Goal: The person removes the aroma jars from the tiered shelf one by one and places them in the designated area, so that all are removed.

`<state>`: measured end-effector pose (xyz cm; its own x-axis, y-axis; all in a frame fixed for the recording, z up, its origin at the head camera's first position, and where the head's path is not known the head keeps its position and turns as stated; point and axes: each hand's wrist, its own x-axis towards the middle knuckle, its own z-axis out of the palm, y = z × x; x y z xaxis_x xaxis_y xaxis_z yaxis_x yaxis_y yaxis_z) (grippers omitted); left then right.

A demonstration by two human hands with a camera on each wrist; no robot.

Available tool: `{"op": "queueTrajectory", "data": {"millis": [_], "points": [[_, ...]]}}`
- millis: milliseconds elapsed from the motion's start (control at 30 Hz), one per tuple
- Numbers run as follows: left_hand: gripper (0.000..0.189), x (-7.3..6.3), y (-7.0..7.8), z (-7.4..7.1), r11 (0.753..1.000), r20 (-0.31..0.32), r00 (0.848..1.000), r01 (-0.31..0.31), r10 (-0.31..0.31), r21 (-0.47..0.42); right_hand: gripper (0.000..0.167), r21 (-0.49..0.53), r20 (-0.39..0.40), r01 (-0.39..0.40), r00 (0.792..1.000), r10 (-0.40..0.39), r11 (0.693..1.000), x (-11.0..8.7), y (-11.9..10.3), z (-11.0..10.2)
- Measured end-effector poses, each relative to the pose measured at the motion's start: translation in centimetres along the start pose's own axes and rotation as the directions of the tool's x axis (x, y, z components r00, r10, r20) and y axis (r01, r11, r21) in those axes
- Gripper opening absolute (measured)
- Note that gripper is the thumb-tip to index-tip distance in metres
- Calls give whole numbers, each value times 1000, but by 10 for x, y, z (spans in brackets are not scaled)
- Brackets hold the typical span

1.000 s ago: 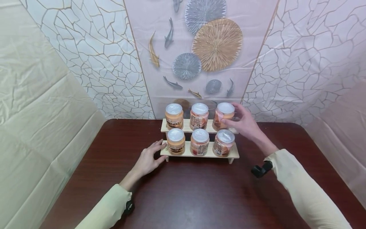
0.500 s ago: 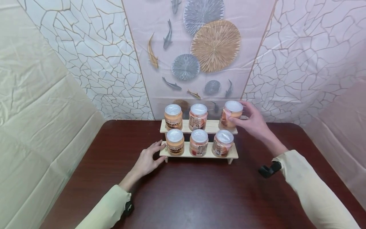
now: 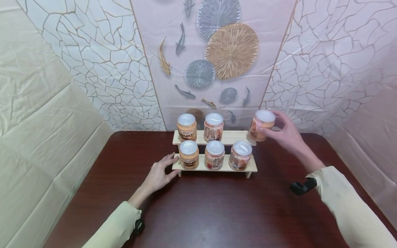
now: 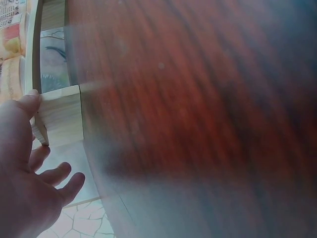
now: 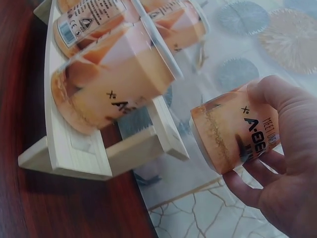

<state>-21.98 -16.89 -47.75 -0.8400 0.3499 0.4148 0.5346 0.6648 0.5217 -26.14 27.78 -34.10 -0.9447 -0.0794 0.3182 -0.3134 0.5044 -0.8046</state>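
Note:
A two-tier pale wooden rack (image 3: 229, 137) stands on the table with labelled, clear-lidded jars on both steps. My right hand (image 3: 286, 133) grips an orange and pink jar (image 3: 260, 128) round its side, just past the right end of the upper step. In the right wrist view this held jar (image 5: 233, 129) is apart from the rack, tilted. My left hand (image 3: 159, 174) holds the left end of the lower step. Seen from the left wrist, the thumb and a finger of that hand (image 4: 22, 173) pinch the board's end (image 4: 59, 116), the other fingers spread below.
Two jars remain on the upper step, one at left (image 3: 187, 127) and one in the middle (image 3: 213, 127). The lower step bears three jars, the rightmost (image 3: 240, 156) nearest my right arm. Behind the dark red table (image 3: 211, 210) hangs a patterned cloth (image 3: 173, 75).
My right hand has moved the jar rightward from the right part of the upper step, out past its end. The left hand keeps its hold on the rack.

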Motion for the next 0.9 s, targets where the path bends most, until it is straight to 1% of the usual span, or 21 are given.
{"op": "queueTrajectory", "data": {"millis": [200,400,600,700,800,900], "points": [[50,0,0,0,1000,-5,1000,-1,1,8,63,-18,-27,-21,999,21,1000,-3,5,-10],[50,0,0,0,1000,-9,1000,-4,4,13,64,-38,-59,-13,998,11,999,-8,16,-18],[49,0,0,0,1000,-14,1000,-9,9,10,59,-41,-76,5,997,-8,999,-12,30,-21],[49,0,-1,1,1000,-21,1000,-19,19,7,61,-58,-74,-3,997,-1,998,-16,35,-24],[48,0,-1,1,1000,-26,999,-24,24,4,66,-95,-74,-22,997,15,995,-21,41,-26],[48,0,-1,2,1000,-25,999,-23,23,7,67,-130,-75,-40,997,31,991,-24,47,-27]]}}
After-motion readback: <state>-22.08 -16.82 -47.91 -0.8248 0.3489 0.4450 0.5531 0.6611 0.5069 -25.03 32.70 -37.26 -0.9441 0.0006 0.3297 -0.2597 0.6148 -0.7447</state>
